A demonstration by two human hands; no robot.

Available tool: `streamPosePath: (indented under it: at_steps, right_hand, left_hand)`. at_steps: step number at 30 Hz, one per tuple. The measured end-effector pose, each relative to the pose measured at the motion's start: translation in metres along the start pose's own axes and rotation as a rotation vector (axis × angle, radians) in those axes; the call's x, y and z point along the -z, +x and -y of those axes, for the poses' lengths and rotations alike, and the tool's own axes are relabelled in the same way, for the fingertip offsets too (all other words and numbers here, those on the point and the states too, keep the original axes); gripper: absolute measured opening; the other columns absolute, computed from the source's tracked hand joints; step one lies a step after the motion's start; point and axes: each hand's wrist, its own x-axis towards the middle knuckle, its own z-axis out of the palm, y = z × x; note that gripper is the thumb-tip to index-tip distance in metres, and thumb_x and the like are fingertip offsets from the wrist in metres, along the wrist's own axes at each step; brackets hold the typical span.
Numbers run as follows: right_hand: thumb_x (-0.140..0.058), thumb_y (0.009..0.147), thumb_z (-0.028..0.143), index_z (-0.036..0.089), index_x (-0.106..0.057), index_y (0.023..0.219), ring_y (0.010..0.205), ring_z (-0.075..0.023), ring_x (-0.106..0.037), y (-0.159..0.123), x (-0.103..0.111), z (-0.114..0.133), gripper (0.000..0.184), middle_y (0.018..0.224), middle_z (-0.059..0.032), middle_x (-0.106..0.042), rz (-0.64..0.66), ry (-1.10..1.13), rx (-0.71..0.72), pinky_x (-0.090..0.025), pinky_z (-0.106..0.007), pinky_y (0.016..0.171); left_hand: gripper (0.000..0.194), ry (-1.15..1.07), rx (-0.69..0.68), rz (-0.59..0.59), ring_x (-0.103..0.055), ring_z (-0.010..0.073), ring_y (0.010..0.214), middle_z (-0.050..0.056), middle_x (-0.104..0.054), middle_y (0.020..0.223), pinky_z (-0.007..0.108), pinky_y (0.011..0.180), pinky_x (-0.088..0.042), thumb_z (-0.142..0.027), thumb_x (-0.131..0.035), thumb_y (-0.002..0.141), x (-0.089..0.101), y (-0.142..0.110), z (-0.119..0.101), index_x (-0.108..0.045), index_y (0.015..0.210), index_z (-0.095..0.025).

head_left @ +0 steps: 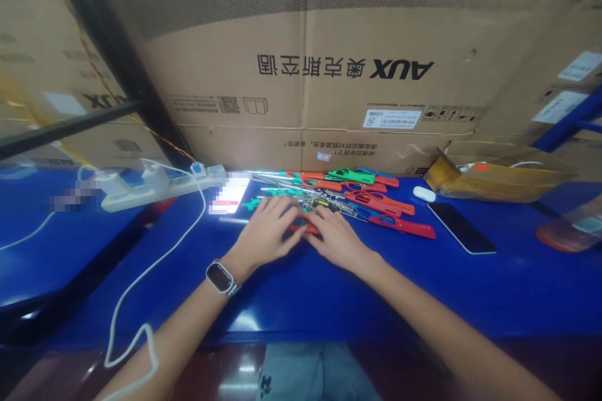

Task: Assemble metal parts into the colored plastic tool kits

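Lighter (308, 225), one, orange-red, long-nosed type judging by like pieces alongside. Location: between the two hands, low over the blue surface (305, 301); resting or raised, cannot tell.

Left hand (269, 232) and right hand (341, 241): fingers (289, 216) of both bent inward, gap narrow, holding the orange-red body from either end, thumbs on the near side. Most of the body covered; exact grip hidden.

Handling, by judgement: light; hard plastic, stiff overall, smooth enough to turn or slip under the fingertips. Thin edges and catches possibly fragile under a hard squeeze. Best hold: broad handle, along the long sides, one end in each hand; light, even pressure, clear of any trigger or rod.

Adjacent items:
– Small metal parts (336, 203), jumbled, just beyond the right fingers; loose-looking, best pinched singly.
– Teal pieces (251, 204), beyond and left of the left fingers.
– Green lighter (352, 176), beyond the fingers, to the right.
– Red lighter (407, 226), right of the right fingers, handle outward; handle the easiest hold.
– Phone (461, 229), dark-faced, well apart to the right.
– Power strip (183, 188), well apart to the left.
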Motion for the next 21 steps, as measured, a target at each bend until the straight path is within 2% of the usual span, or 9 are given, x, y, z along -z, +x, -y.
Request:
streamPosePath:
  at_steps: [3, 6, 10, 13, 16, 21]
  right_hand:
    - [-0.058, 0.093, 0.029, 0.021, -0.056, 0.131, 0.110, -0.0263, -0.054, 0.001, -0.008, -0.001, 0.039, 0.116, -0.0110, -0.058, 0.008, 0.030, -0.006, -0.043, -0.041, 0.093]
    - [-0.062, 0.089, 0.028, 0.019, -0.057, 0.128, 0.111, -0.0255, -0.052, 0.004, -0.017, -0.003, 0.041, 0.116, -0.0107, -0.058, -0.027, 0.136, -0.021, -0.042, -0.041, 0.096]
    - [-0.061, 0.084, 0.020, 0.022, -0.061, 0.119, 0.112, -0.0242, -0.052, 0.005, -0.012, -0.014, 0.035, 0.113, -0.0076, -0.061, -0.109, 0.205, -0.005, -0.040, -0.042, 0.099]
    - [-0.051, 0.087, 0.015, 0.020, -0.064, 0.109, 0.109, -0.0239, -0.055, 0.007, 0.004, -0.028, 0.026, 0.111, -0.0087, -0.063, -0.236, 0.090, -0.115, -0.042, -0.040, 0.094]
    - [-0.050, 0.088, 0.017, 0.019, -0.066, 0.107, 0.109, -0.0274, -0.057, 0.012, 0.018, -0.042, 0.025, 0.112, -0.0112, -0.064, -0.177, -0.106, -0.216, -0.043, -0.040, 0.088]
    - [-0.059, 0.085, 0.026, 0.016, -0.065, 0.115, 0.109, -0.0288, -0.060, 0.027, 0.020, -0.049, 0.032, 0.117, -0.0134, -0.067, -0.025, -0.248, -0.224, -0.044, -0.041, 0.091]
  left_hand:
    - [0.026, -0.060, 0.036, 0.175, -0.057, 0.0282, 0.109, 0.010, -0.062, 0.119, 0.044, 0.090, -0.046, -0.038, -0.056, 0.094, -0.004, -0.007, 0.003, -0.058, 0.113, -0.020]
    - [0.019, -0.129, 0.070, 0.283, -0.062, 0.0245, 0.104, 0.008, -0.062, 0.117, 0.041, 0.088, -0.049, -0.031, -0.054, 0.096, -0.014, -0.013, 0.011, -0.059, 0.112, -0.021]
    - [0.017, -0.242, 0.070, 0.268, -0.062, 0.0213, 0.101, 0.007, -0.063, 0.112, 0.037, 0.089, -0.051, -0.028, -0.051, 0.098, -0.024, -0.017, 0.021, -0.062, 0.110, -0.021]
    - [0.017, -0.237, 0.071, 0.250, -0.061, 0.0220, 0.102, 0.007, -0.065, 0.109, 0.038, 0.090, -0.050, -0.029, -0.054, 0.097, -0.023, -0.016, 0.025, -0.063, 0.109, -0.022]
    - [0.017, -0.213, 0.053, 0.240, -0.059, 0.0236, 0.103, 0.007, -0.066, 0.105, 0.039, 0.090, -0.048, -0.032, -0.057, 0.095, -0.018, -0.008, 0.026, -0.065, 0.106, -0.022]
    - [0.014, -0.265, 0.058, 0.207, -0.059, 0.0241, 0.095, 0.007, -0.066, 0.095, 0.038, 0.085, -0.048, -0.032, -0.061, 0.091, -0.021, 0.018, 0.023, -0.067, 0.096, -0.021]
